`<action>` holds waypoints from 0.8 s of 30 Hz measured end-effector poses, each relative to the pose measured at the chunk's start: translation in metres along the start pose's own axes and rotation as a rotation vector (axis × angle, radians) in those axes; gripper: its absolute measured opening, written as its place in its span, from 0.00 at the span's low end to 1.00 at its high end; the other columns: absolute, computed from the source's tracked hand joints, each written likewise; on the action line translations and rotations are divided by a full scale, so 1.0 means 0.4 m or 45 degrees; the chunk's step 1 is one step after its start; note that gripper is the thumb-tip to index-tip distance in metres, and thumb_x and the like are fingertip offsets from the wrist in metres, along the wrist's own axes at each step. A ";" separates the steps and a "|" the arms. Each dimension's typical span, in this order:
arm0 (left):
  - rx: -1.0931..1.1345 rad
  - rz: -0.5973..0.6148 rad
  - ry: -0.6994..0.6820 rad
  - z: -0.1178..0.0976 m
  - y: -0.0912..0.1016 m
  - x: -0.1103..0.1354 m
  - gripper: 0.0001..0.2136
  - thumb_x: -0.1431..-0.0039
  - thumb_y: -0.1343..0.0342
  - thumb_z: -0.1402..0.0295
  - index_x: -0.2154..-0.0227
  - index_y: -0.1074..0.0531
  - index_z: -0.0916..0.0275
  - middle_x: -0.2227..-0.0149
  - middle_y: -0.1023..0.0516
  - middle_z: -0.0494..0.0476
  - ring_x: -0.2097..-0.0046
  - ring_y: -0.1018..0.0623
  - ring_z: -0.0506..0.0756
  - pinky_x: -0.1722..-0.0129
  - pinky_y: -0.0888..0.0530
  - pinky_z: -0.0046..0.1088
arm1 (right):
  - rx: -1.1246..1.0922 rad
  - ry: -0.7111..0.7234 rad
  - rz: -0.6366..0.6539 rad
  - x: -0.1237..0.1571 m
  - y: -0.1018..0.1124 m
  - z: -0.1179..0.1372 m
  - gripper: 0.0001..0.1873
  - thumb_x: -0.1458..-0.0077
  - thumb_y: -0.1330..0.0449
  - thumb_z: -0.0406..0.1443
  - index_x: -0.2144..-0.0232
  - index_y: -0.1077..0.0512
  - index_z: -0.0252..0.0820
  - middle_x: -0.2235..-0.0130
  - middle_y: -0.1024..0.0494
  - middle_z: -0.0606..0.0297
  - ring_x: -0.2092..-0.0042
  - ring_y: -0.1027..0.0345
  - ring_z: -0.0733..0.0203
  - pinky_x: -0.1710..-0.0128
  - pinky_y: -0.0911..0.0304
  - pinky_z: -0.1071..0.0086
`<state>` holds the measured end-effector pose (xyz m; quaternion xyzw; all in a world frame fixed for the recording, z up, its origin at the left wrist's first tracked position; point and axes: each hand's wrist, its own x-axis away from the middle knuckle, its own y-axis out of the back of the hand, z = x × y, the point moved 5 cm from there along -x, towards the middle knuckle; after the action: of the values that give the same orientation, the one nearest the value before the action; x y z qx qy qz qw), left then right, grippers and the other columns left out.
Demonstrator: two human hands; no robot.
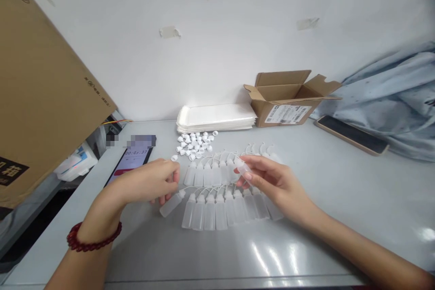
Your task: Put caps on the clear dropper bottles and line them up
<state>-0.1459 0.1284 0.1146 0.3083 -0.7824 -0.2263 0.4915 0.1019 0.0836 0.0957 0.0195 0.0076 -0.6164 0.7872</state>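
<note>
My right hand [272, 179] has a small translucent squeeze bottle [243, 168] between thumb and fingers, tilted above the rows. My left hand [159, 179] is curled, thumb and index finger drawn together; what they hold, if anything, is hidden. Just below its fingers lies a slanted bottle [172, 204] at the left end of the front row; I cannot tell whether they touch it. Several like bottles form a front row [210, 213] and a back row [212, 174], thin curved spouts pointing away from me. Behind them is a scatter of small white caps [193, 143].
White padded envelopes [217, 118] are stacked against the wall, beside an open cardboard box [288, 106]. A phone [136, 154] showing a timer lies left; another phone [353, 133] lies right, near bluish cloth [390, 99]. A large carton [44, 77] leans in from the left.
</note>
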 end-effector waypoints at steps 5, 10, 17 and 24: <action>0.106 0.062 -0.028 -0.006 -0.012 0.000 0.03 0.53 0.53 0.69 0.72 0.39 0.59 0.76 0.23 0.51 0.75 0.21 0.56 0.80 0.29 0.25 | 0.005 0.013 -0.002 0.001 -0.004 0.005 0.17 0.42 0.41 0.40 0.52 0.31 0.41 0.68 0.20 0.62 0.66 0.26 0.60 0.61 0.32 0.62; 0.193 0.074 -0.109 -0.020 -0.019 0.003 0.03 0.53 0.52 0.70 0.73 0.37 0.59 0.77 0.22 0.51 0.74 0.20 0.56 0.79 0.28 0.26 | 0.009 0.000 -0.009 0.004 -0.004 0.009 0.16 0.42 0.41 0.41 0.52 0.31 0.42 0.68 0.20 0.62 0.66 0.27 0.59 0.61 0.32 0.61; 0.249 0.089 -0.125 -0.030 -0.022 0.009 0.04 0.56 0.50 0.70 0.73 0.36 0.59 0.77 0.22 0.51 0.75 0.21 0.56 0.79 0.28 0.25 | 0.010 -0.005 -0.010 0.001 -0.003 0.005 0.17 0.42 0.41 0.41 0.52 0.31 0.42 0.68 0.20 0.62 0.65 0.27 0.60 0.60 0.33 0.62; 0.213 -0.002 -0.166 -0.035 -0.003 0.014 0.03 0.50 0.51 0.68 0.72 0.35 0.59 0.76 0.22 0.51 0.73 0.21 0.56 0.77 0.27 0.26 | -0.016 -0.044 -0.005 0.001 -0.005 0.000 0.17 0.43 0.40 0.41 0.53 0.31 0.42 0.67 0.20 0.62 0.64 0.26 0.59 0.59 0.33 0.62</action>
<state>-0.1349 0.1229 0.1234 0.3336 -0.8286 -0.1799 0.4121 0.1002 0.0826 0.0958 0.0038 -0.0020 -0.6180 0.7862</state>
